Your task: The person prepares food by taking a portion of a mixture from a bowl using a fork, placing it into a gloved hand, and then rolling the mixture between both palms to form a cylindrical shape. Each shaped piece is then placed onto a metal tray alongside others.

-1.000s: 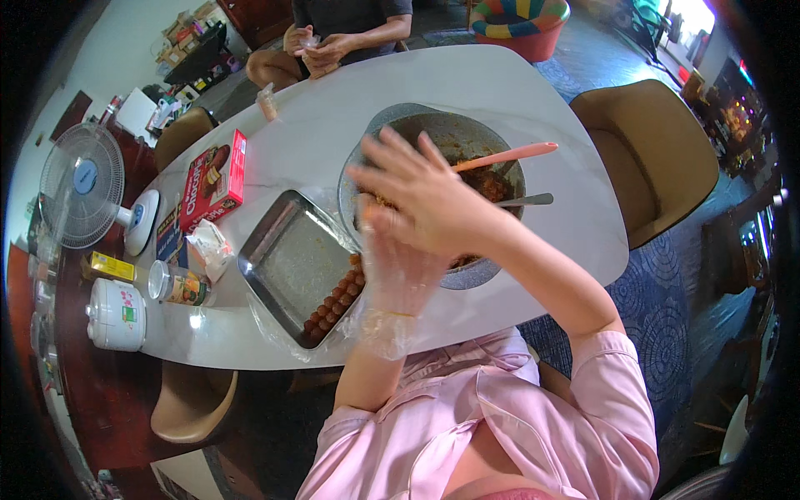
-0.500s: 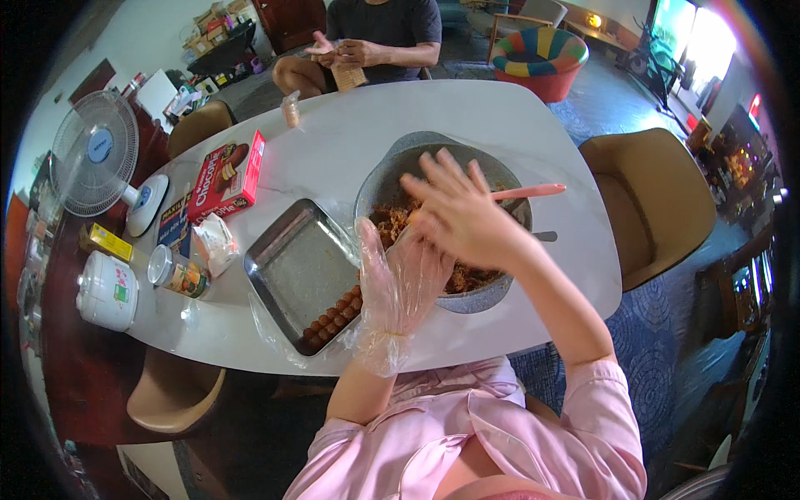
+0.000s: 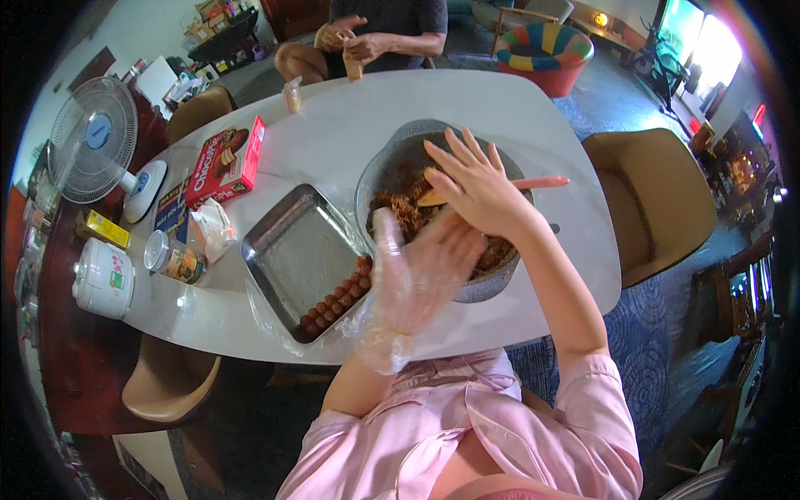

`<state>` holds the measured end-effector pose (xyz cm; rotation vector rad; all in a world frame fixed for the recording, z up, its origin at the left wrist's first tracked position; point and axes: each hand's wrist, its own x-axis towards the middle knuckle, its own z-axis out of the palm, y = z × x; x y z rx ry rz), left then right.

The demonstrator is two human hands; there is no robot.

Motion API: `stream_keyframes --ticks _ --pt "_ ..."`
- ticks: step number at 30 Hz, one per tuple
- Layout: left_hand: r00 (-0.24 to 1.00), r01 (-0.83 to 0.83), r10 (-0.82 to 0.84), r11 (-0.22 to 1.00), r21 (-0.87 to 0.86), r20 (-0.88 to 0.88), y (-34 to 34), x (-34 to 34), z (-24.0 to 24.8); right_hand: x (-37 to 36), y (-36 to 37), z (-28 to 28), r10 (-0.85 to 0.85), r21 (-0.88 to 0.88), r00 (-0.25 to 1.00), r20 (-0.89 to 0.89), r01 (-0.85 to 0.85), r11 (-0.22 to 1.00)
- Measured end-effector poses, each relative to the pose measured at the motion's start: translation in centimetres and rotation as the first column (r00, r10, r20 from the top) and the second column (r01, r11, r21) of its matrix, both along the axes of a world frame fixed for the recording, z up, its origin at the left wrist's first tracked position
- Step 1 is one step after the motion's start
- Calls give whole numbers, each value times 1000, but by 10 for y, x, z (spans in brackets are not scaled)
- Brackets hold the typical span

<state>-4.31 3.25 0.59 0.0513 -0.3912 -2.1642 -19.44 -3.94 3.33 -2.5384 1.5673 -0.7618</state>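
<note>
My left hand [image 3: 425, 271], in a clear plastic glove, is held palm up with its fingers stretched out over the near part of a grey pot [image 3: 477, 292]. Above and beyond it my bare right hand [image 3: 479, 187] is flat with fingers spread, its heel close to the left fingers. Whether anything lies between the two hands is hidden. Brown shredded mixture [image 3: 407, 212] fills the pot's bottom, and a spatula with a pink handle [image 3: 546, 181] leans across its rim. Left of the pot, a metal tray [image 3: 287, 250] holds rows of small brown balls [image 3: 337, 302] along its near right side.
Left on the white table [image 3: 333, 108] are a red box [image 3: 225, 162], a lidded jar [image 3: 175, 257], a plastic packet [image 3: 214, 229], a white lidded pot [image 3: 104, 279] and a fan [image 3: 98, 133]. Across the table sits another person [image 3: 387, 37] holding something tan. A chair [image 3: 654, 204] stands right.
My hands have slid against each other: the left has moved right under the right one, which has shifted slightly away to the right. The other person's hands have turned the tan thing.
</note>
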Motion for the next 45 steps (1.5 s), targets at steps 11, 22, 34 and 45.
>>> stream_keyframes --ticks 11,22,34,45 --pt "987 -99 106 993 64 -118 -10 15 -3 13 17 -10 87 -41 996 -31 -88 995" --pt "987 -6 29 990 142 -161 -6 8 -6 18 12 5 82 201 994 70 -94 975" --pt "973 -168 178 983 77 -149 0 17 5 -12 31 -9 171 -210 900 401 -91 973" --pt "920 -350 324 932 91 218 -4 10 8 -10 37 -3 257 -84 749 610 -262 961"
